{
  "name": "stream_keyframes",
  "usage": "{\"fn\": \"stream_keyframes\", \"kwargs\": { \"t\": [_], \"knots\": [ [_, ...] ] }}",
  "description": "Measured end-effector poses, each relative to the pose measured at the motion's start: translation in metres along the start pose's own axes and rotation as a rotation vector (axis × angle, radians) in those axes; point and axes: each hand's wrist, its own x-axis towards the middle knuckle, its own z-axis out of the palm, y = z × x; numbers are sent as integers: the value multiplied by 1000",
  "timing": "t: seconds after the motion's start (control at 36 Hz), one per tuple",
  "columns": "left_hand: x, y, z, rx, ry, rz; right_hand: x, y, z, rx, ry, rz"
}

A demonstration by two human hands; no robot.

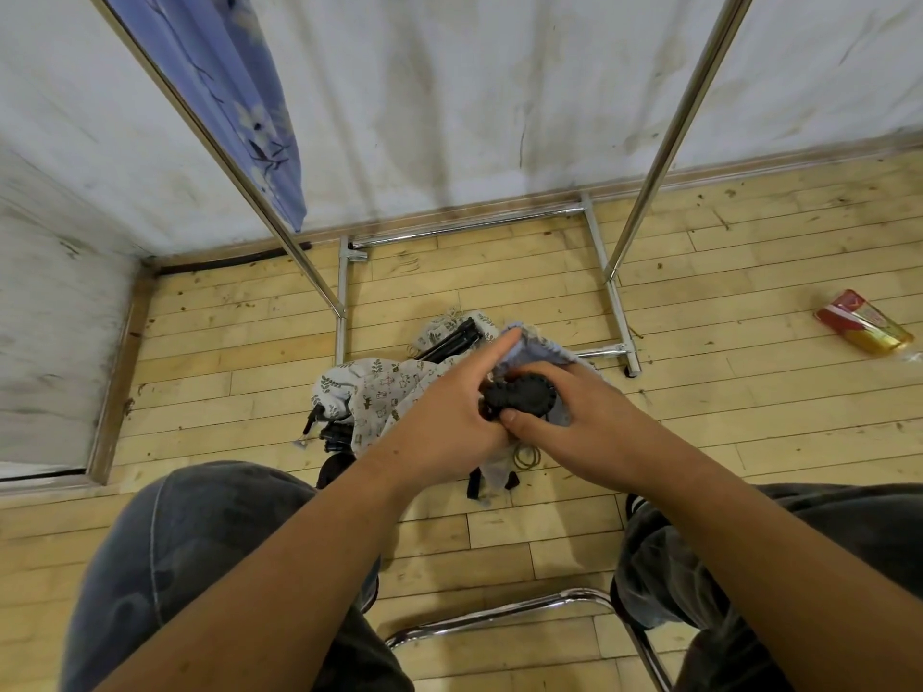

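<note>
Hands on black object point(519, 394) and pale cloth point(537, 349)
The right hand point(584, 422) grips the object; the left hand point(444, 422) lays its index finger straight on the cloth, other fingers curled, grip unclear.

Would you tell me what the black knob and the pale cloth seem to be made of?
Knob: likely matt plastic or rubber, dull black with a ridged rim. Cloth: soft woven fabric, pale blue, matt, frayed at its edge.
</note>
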Motion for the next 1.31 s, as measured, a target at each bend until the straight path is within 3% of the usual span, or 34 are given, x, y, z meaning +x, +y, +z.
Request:
{"fn": "stream_keyframes", "kwargs": {
  "t": [0.33, 0.44, 0.53, 0.81, 1.0, 1.31],
  "knots": [
    [4, 2, -7, -108, 109, -36, -3, -10, -12, 34, 123, -36],
    [3, 2, -9, -126, 130, -50, -4, -15, -19, 147, 323, -63],
    [3, 2, -10, -143, 128, -47, 0, -7, -22, 62, 461, 5],
    [1, 3, -8, -80, 76, -14, 5, 1, -21, 66, 392, 100],
    [-1, 3, -7, -42, 39, 4, 4, 1, -19, 58, 406, 67],
    [-1, 4, -4, -97, 67, -6, 4, -6, -23, 360, 378, 138]
  ]
}}
